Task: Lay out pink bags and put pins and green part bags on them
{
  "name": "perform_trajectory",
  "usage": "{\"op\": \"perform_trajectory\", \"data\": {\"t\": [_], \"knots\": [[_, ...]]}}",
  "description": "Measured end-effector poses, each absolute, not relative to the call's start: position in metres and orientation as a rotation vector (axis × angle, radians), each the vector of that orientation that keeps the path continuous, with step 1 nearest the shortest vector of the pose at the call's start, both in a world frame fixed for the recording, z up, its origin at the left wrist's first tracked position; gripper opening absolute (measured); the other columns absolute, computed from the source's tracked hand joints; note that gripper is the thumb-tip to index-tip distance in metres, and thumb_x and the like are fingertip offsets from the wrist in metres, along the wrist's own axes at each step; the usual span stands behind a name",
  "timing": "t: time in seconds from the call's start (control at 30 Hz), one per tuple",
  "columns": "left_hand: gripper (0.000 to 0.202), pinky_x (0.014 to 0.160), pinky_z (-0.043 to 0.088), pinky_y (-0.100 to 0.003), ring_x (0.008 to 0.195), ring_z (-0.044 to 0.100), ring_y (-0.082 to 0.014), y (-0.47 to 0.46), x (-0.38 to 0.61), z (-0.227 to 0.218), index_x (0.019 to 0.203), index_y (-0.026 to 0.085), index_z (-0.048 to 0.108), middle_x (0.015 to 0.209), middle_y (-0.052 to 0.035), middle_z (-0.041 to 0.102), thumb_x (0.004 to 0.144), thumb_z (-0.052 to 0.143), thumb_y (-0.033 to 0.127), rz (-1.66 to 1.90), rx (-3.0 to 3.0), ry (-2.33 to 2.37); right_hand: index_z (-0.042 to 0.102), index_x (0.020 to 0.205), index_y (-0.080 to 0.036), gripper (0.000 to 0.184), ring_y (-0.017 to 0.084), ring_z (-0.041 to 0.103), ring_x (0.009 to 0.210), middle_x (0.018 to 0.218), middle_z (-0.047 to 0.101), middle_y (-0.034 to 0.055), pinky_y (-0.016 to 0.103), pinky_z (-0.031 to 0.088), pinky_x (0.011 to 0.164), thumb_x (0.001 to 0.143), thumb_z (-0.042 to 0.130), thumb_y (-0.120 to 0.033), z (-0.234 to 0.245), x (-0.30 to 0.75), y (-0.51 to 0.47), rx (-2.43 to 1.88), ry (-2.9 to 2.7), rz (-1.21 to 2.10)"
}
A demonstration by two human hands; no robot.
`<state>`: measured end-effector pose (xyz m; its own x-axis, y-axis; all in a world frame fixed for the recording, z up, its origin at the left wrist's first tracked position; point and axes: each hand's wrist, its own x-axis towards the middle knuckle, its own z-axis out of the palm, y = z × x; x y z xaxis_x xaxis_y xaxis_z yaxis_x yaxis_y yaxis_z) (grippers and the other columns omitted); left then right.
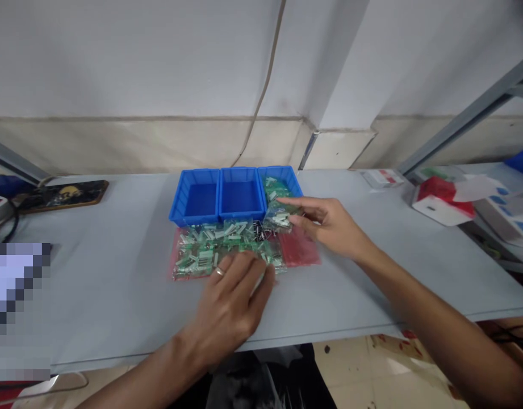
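My right hand (pixel 329 224) pinches a small clear bag of parts (pixel 279 218) between thumb and fingers, at the front edge of the right-hand blue bin (pixel 293 182). Inside that bin lie more clear bags with green and white contents (pixel 275 186). My left hand (pixel 235 295), with a ring on one finger, is bent over the near side of a pile of similar clear bags (pixel 205 255). Its fingers are curled and their tips are partly hidden, so what they grip cannot be made out. Red plastic bags (pixel 301 250) lie under the pile.
The left blue bin (pixel 201 199) and the middle blue bin (pixel 242 196) stand beside the right one, near the wall. A dark flat board (pixel 65 196) lies at the back left. On the right are a red and white box (pixel 442 199) and a metal frame (pixel 465 113).
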<state>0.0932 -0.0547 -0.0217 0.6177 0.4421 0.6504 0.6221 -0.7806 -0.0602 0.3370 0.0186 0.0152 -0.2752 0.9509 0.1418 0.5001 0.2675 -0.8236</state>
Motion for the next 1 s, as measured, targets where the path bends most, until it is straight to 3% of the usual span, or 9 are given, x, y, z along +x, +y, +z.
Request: {"op": "perform_trajectory", "data": {"t": [0.1, 0.27, 0.37, 0.5, 0.67, 0.8, 1.0], "knots": [[0.021, 0.097, 0.054, -0.045, 0.118, 0.064, -0.0307, -0.054, 0.092, -0.023, 0.114, 0.006, 0.071, 0.122, -0.0141, 0.073, 0.098, 0.057, 0.009, -0.798, -2.632, -0.697, 0.075, 0.130, -0.021, 0.040, 0.012, 0.049, 0.062, 0.085, 0.071, 0.0026, 0.029, 0.042, 0.058, 0.094, 0.067, -0.037, 0.015, 0.337, 0.023, -1.272, -1.829, 0.945], [0.026, 0.099, 0.058, -0.043, 0.115, 0.070, -0.0298, -0.049, 0.094, -0.029, 0.114, 0.003, 0.071, 0.121, -0.0162, 0.075, 0.098, 0.051, 0.006, -0.769, -2.612, -0.681, 0.080, 0.117, -0.022, 0.030, 0.010, 0.054, 0.058, 0.096, 0.071, 0.0042, 0.027, 0.046, 0.052, 0.096, 0.065, -0.038, 0.011, 0.328, 0.031, -1.178, -1.869, 1.044], [0.026, 0.094, 0.061, -0.044, 0.111, 0.072, -0.0310, -0.049, 0.095, -0.030, 0.116, 0.000, 0.070, 0.118, -0.0188, 0.075, 0.097, 0.053, 0.005, -0.747, -2.605, -0.675, 0.082, 0.114, -0.025, 0.025, 0.015, 0.066, 0.071, 0.094, 0.077, 0.0036, 0.031, 0.054, 0.066, 0.096, 0.066, -0.034, 0.010, 0.323, 0.035, -1.204, -1.957, 0.899], [0.026, 0.098, 0.061, -0.045, 0.116, 0.071, -0.0325, -0.048, 0.096, -0.028, 0.117, 0.001, 0.070, 0.119, -0.0189, 0.075, 0.097, 0.055, 0.005, -0.749, -2.614, -0.691, 0.082, 0.111, -0.025, 0.024, 0.019, 0.072, 0.091, 0.097, 0.081, 0.0029, 0.033, 0.054, 0.082, 0.099, 0.061, -0.021, 0.008, 0.318, 0.038, -1.203, -2.179, 0.519], [0.022, 0.099, 0.063, -0.046, 0.119, 0.071, -0.0313, -0.044, 0.084, -0.022, 0.115, 0.007, 0.071, 0.122, -0.0145, 0.075, 0.094, 0.063, 0.007, -0.868, -2.646, -0.751, 0.080, 0.110, -0.016, 0.026, 0.022, 0.069, 0.093, 0.101, 0.079, 0.0077, 0.036, 0.057, 0.082, 0.103, 0.054, -0.018, -0.006, 0.312, 0.037, -1.050, -2.361, -0.001], [0.028, 0.093, 0.065, -0.052, 0.121, 0.069, -0.0344, -0.031, 0.070, -0.020, 0.124, 0.009, 0.068, 0.129, -0.0152, 0.073, 0.096, 0.064, 0.012, -0.865, -2.575, -0.985, 0.078, 0.111, -0.016, 0.030, 0.024, 0.066, 0.096, 0.107, 0.076, 0.0113, 0.037, 0.058, 0.078, 0.103, 0.050, -0.012, -0.012, 0.309, 0.034, -0.982, -2.454, -0.326], [0.025, 0.103, 0.063, -0.051, 0.126, 0.068, -0.0306, -0.013, 0.061, -0.023, 0.121, 0.010, 0.069, 0.131, -0.0131, 0.072, 0.101, 0.056, 0.018, -0.837, -2.667, -1.008, 0.076, 0.114, -0.016, 0.022, 0.022, 0.071, 0.101, 0.115, 0.076, 0.0120, 0.039, 0.063, 0.088, 0.103, 0.059, -0.023, -0.003, 0.324, 0.006, -0.937, -2.442, -0.211]]}}
